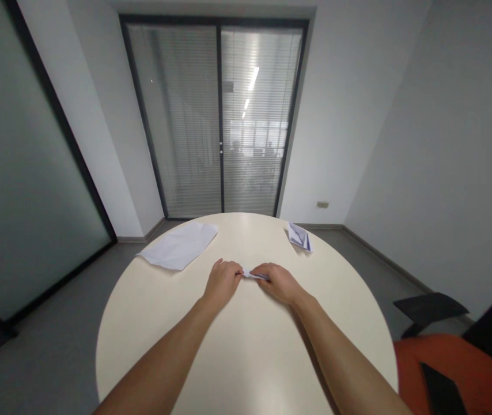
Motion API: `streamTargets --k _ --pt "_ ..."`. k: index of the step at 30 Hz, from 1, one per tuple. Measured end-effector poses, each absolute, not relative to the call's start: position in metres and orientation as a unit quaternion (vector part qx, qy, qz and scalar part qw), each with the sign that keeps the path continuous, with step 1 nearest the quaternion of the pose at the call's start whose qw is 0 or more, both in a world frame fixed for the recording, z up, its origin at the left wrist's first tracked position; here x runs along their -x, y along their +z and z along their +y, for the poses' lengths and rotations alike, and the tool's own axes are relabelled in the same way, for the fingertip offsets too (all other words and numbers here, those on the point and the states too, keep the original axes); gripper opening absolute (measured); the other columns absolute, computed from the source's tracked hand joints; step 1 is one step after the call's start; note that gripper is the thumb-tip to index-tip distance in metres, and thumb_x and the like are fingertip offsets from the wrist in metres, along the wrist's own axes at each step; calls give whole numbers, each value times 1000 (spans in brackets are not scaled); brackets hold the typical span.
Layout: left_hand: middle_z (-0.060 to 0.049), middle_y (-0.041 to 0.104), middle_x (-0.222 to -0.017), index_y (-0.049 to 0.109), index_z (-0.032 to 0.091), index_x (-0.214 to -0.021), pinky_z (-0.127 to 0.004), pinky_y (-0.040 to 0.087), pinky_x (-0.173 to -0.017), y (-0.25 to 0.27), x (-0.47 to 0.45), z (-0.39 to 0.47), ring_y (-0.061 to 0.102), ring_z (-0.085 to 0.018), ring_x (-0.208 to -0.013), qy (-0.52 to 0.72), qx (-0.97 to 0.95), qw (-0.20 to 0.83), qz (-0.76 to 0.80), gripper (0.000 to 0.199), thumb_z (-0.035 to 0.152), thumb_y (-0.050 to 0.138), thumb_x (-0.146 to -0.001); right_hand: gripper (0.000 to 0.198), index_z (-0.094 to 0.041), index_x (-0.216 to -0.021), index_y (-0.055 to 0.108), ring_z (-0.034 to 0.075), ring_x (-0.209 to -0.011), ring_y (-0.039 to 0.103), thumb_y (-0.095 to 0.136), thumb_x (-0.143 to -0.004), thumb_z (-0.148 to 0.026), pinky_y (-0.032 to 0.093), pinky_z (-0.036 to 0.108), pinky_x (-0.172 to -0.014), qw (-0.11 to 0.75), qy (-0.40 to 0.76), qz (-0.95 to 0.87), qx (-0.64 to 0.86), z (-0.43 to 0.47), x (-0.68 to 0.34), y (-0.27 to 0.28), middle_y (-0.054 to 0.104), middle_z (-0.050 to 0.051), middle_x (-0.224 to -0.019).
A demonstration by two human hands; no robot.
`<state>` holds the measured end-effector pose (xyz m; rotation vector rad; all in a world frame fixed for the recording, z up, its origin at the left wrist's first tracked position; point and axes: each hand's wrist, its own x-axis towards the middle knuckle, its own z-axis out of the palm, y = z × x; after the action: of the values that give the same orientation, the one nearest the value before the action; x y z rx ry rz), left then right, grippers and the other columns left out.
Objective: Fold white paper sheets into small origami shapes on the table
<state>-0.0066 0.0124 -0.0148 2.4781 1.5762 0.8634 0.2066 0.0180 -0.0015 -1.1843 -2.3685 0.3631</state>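
A small folded piece of white paper [251, 274] is stretched between my two hands, low over the middle of the round table. My left hand [225, 280] pinches its left end. On its right end, the fingers of my right hand [279, 281] are closed, covering part of the fold. Only a short strip of the paper shows between the fingertips. Beyond my left hand lies a flat white sheet [180, 246] with creases. A folded paper shape [299, 237] rests near the far right edge of the table.
The round cream table [237, 346] fills the lower middle, its edge curving close on both sides. An orange chair [457, 369] with black armrests stands at the right. Behind the table are a glass door with blinds [185, 127] and pale walls.
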Motion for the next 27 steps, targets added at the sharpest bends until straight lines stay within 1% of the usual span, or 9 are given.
streamTargets --k 3,5,9,12,15,17,19,22,27 --pt "-4 75 -106 71 23 -97 -49 30 -113 -18 9 14 66 -22 -105 272 -797 36 538 14 17 62 -89 32 -26 -112 75 23 -108 65 58 -85 -20 47 33 -96 236 134 -859 435 17 -208 -3 73 5 -118" --pt "-5 74 -112 71 24 -102 -50 30 -114 -21 11 14 65 -23 -110 271 -794 33 544 18 17 60 -89 30 -26 -112 74 23 -105 65 60 -86 -26 48 32 -92 238 135 -859 433 16 -208 -2 73 5 -118" --pt "-10 66 -130 67 22 -120 -51 31 -114 -24 11 13 57 -27 -123 271 -794 23 543 34 21 59 -87 29 -24 -111 74 21 -87 66 62 -86 -34 48 29 -81 229 133 -863 430 14 -205 0 76 4 -104" --pt "-13 60 -138 61 18 -130 -51 31 -115 -25 10 12 53 -30 -129 273 -795 10 541 45 28 61 -86 34 -23 -114 73 21 -86 66 63 -86 -38 47 29 -81 232 121 -857 444 14 -205 1 76 5 -99" --pt "-14 58 -140 59 17 -132 -50 31 -115 -26 10 14 50 -30 -131 278 -792 -11 543 45 30 59 -88 44 -21 -120 70 24 -93 66 66 -84 -44 47 31 -83 245 116 -836 478 16 -209 -1 74 8 -106" --pt "-13 57 -140 59 18 -131 -49 31 -115 -26 11 15 50 -29 -131 282 -787 -22 549 43 30 57 -90 52 -20 -125 67 24 -93 66 67 -82 -49 48 32 -81 249 127 -814 509 18 -214 -1 73 10 -108" --pt "-13 58 -140 60 17 -130 -47 32 -115 -27 12 16 50 -28 -130 283 -783 -26 553 41 30 56 -91 55 -19 -127 65 22 -86 67 66 -83 -53 48 31 -76 244 148 -789 543 19 -220 0 74 9 -100" --pt "-13 58 -138 61 16 -129 -44 35 -114 -27 13 17 50 -27 -129 282 -782 -24 556 40 28 56 -92 54 -20 -125 64 20 -74 66 64 -84 -54 46 30 -70 234 187 -766 569 21 -228 1 73 5 -83" --pt "-11 57 -139 60 16 -131 -40 39 -112 -29 13 19 50 -26 -129 285 -774 -20 565 40 28 55 -93 53 -20 -120 64 16 -68 63 75 -75 -45 44 27 -64 241 266 -773 523 23 -234 -2 71 1 -78"
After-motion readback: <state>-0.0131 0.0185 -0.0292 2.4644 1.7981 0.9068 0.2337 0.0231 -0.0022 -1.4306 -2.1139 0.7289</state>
